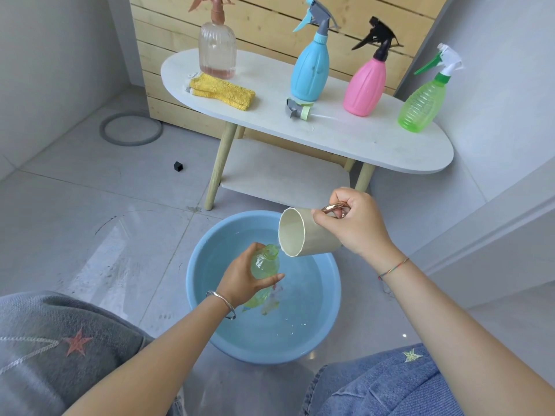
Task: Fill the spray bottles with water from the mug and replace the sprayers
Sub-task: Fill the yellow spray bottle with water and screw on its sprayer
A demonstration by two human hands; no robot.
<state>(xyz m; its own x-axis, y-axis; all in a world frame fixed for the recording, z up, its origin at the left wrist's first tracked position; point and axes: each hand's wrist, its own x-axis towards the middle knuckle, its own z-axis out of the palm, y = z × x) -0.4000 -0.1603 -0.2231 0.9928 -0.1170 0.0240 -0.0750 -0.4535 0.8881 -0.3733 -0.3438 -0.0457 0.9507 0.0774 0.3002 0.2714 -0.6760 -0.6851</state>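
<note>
While my left hand (246, 277) wraps bottle (265, 265) at shoulder, tilted over basin (191, 268), right hand (351, 226) grips mug (303, 235) handle, lip at bottle mouth. Bottle thin, squashy, probably wet-slick, heavier as fills: hold firm, no squeeze. Basin holds water; bottle level unclear. Sprayer (297, 109) lies on table (360, 136).

1 head-worn wide-angle view looks steeply down and forward, close over the blue basin (210, 319), toward the table (375, 145).
</note>
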